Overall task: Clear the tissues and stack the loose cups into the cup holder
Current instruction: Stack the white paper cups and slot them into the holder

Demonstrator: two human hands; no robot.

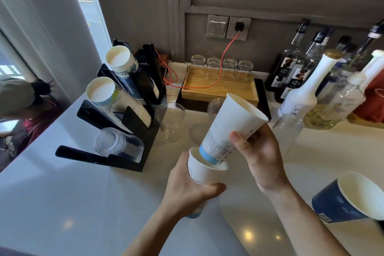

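Cups first, by count: two white paper cups in my hands, one dark blue paper cup [349,201] lying on its side just right of my right forearm, and two loose clear plastic cups [170,121] standing beyond my hands on the white counter [62,203]. My left hand [191,191] is wrapped tight around the lower white cup [204,172], thumb across its front, mouth tilted up and to the right. My right hand [257,151] is clamped on the upper white cup [232,129], thumb on its near side, fingers behind. That cup leans right — its base with the pale blue band sits just inside the lower cup's mouth. A fine line drawing runs around both cups above the base.

Left of my left hand stands the black cup holder [133,122] with three slanted stacks: two of paper cups, white mouths facing me, and one of clear plastic cups [118,144] at the bottom. Beyond my right hand, a wooden tray [218,89] carries four upturned glasses [221,66], with an orange cable [226,50] draped across it — syrup bottles [301,87] crowd the far right.
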